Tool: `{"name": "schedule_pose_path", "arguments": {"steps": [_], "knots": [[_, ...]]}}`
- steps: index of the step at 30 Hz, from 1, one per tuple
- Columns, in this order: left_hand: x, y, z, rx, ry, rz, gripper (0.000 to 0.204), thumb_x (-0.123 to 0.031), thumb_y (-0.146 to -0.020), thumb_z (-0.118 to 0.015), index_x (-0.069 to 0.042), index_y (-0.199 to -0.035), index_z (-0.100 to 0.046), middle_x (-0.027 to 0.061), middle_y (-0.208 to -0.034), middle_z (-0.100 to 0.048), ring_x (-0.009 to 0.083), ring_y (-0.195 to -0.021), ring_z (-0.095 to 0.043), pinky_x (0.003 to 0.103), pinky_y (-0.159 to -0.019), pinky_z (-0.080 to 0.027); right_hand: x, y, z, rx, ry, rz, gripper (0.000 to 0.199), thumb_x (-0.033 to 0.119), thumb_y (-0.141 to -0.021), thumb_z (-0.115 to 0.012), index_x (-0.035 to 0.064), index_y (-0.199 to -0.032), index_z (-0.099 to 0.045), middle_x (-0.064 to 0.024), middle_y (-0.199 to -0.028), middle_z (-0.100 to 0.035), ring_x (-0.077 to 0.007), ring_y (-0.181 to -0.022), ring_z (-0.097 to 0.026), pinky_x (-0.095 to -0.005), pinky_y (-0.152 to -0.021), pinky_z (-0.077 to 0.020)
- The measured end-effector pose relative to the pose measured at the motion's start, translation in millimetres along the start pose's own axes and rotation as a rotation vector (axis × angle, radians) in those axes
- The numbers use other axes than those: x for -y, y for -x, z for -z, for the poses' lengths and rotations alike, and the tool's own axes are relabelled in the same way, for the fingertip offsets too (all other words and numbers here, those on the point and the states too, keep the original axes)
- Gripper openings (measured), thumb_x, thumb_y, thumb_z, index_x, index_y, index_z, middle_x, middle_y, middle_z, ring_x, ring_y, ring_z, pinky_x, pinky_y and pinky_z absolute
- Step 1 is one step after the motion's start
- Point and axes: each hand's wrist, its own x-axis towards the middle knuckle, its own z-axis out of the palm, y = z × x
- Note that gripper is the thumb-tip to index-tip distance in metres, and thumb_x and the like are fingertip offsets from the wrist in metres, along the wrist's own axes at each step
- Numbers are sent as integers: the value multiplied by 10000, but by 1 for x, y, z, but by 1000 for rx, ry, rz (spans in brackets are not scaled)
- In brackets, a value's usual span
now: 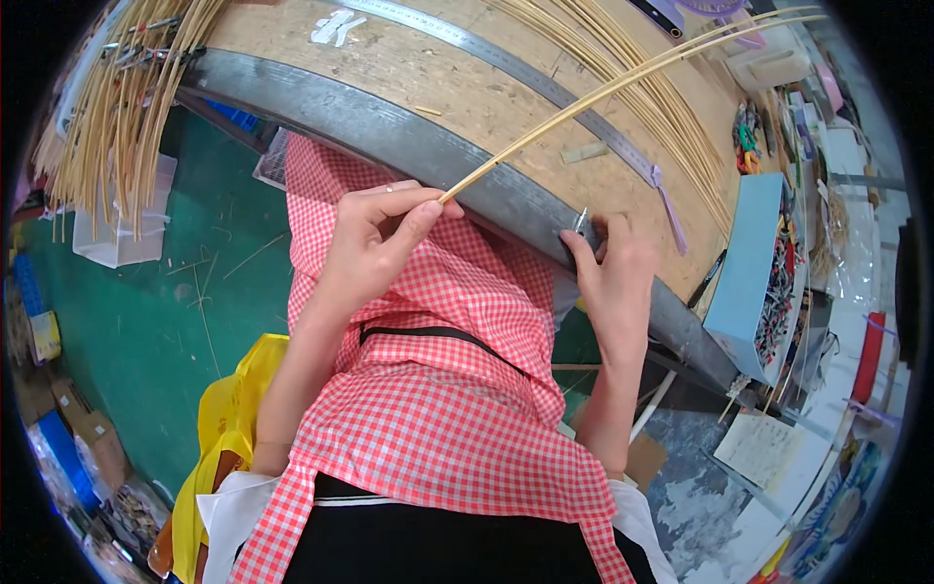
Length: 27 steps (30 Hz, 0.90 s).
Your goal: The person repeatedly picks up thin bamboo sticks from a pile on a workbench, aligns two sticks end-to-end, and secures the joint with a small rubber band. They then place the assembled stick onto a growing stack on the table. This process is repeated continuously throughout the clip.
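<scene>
My left hand (375, 238) pinches the near end of a couple of long thin tan sticks (564, 115) between thumb and fingers, just off the bench's dark front edge (389, 115). The sticks slant up and right across the bench, with small dark marks along them. My right hand (620, 277) rests at the bench edge, fingers curled round a small tool with a silver tip (581, 220); most of that tool is hidden in the hand. Beyond the hands lies a long steel ruler (496, 56), a purple ribbon (671, 216) tied at its near end.
More sticks (671, 117) lie along the bench's right side. At upper left, a thick bundle of sticks (126, 117) overhangs a white bin (126, 234). A light-blue box (744, 273) of small dark-and-red pieces stands right. Yellow cloth (229, 419) hangs by my left arm.
</scene>
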Motion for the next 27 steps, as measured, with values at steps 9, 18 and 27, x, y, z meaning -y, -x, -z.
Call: {"name": "schedule_pose_path", "arguments": {"steps": [9, 18, 27], "knots": [[-6, 1, -6, 30, -73, -44, 148, -59, -874, -569, 32, -894, -684, 30, -708, -606, 54, -574, -445, 206, -488, -300, 3, 7, -3, -59, -285, 63, 125, 16, -857, -549, -50, -962, -534, -173, -854, -554, -297, -710, -575, -376, -649, -466], [-7, 3, -16, 93, -111, -44, 123, -58, -849, -597, 21, -886, -684, 90, -718, -641, 113, -575, -546, 243, -505, -400, 43, 25, -24, 158, -843, -7, 183, -16, -901, -477, -32, -1065, -558, -91, -772, -520, -141, -593, -487, -261, -568, -421], [-1, 7, -22, 87, -58, -87, 123, -56, -850, -605, 15, -907, -688, 90, -724, -644, 103, -547, -531, 228, -474, -380, 48, 27, -37, 58, -849, 54, 186, -74, -863, -503, -51, -1026, -590, -73, -727, -522, -108, -555, -466, -235, -509, -394]]}}
